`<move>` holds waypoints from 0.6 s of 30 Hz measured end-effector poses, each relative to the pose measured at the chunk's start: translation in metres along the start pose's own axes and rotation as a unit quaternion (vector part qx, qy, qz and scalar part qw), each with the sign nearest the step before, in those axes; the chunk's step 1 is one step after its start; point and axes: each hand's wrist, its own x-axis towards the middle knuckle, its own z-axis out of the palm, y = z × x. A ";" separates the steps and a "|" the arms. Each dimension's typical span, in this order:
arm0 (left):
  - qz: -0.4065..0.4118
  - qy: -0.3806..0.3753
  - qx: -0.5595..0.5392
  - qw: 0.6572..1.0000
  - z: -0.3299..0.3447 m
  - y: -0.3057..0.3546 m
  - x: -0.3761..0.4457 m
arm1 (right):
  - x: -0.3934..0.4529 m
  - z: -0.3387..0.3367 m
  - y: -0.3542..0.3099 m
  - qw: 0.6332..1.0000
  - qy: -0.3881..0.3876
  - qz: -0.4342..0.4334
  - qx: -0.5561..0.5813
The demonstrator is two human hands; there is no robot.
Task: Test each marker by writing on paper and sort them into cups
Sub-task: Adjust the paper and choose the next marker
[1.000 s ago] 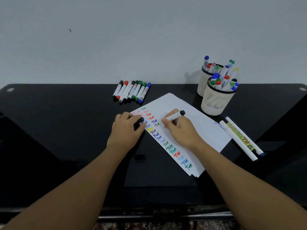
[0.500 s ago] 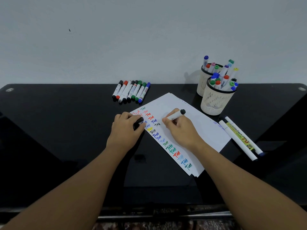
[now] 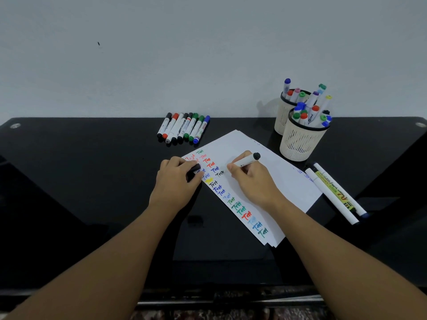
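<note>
Your right hand (image 3: 251,181) pinches the black marker (image 3: 246,160), tip on the paper (image 3: 254,181) beside the word column; left hand (image 3: 178,181) grips its cap (image 3: 193,172). Keep light pressure, finish the word, recap, then sort into a cup (image 3: 300,142)

Both bare forearms reach forward from the bottom corners and converge toward the middle. The left hand (image 3: 176,181) lies knuckles up, its fingers curled around a small black cap (image 3: 193,172). The right hand (image 3: 253,179) pinches a white marker (image 3: 246,160) between thumb and fingers in a writing grip, wrist low, tip pointing left.
</note>
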 end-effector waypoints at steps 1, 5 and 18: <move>0.002 0.001 0.002 1.000 0.000 0.000 0.000 | 0.000 0.001 0.000 1.000 -0.005 -0.002 -0.002; 0.011 -0.001 0.016 1.000 -0.002 0.000 -0.001 | 0.003 0.003 0.004 1.000 0.004 -0.029 -0.009; 0.034 -0.005 -0.026 0.999 -0.008 0.005 -0.003 | 0.009 -0.006 0.013 0.995 -0.082 -0.032 0.039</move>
